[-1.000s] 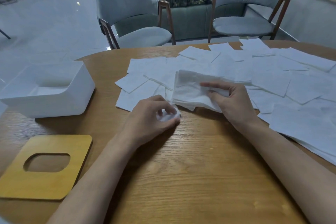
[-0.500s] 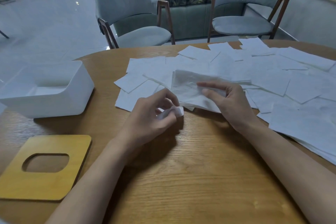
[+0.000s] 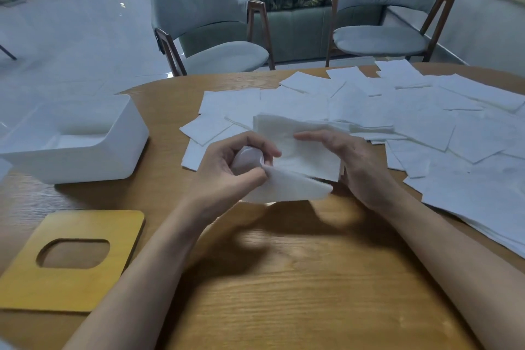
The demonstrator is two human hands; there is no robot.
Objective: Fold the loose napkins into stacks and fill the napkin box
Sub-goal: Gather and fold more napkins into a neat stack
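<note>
both hands, left and right, grip the napkin stack between them.

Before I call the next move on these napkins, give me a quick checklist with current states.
1. Napkin box open: ok; lid lies on the table, apart from it.
2. Box interior free: ok where visible.
3. Grip: ok; left hand pinches the folded stack, right hand holds its other end.
4. Stack edges aligned: not ok; bottom layers gape.
5. Loose napkins all folded: not ok; many lie spread.
</note>
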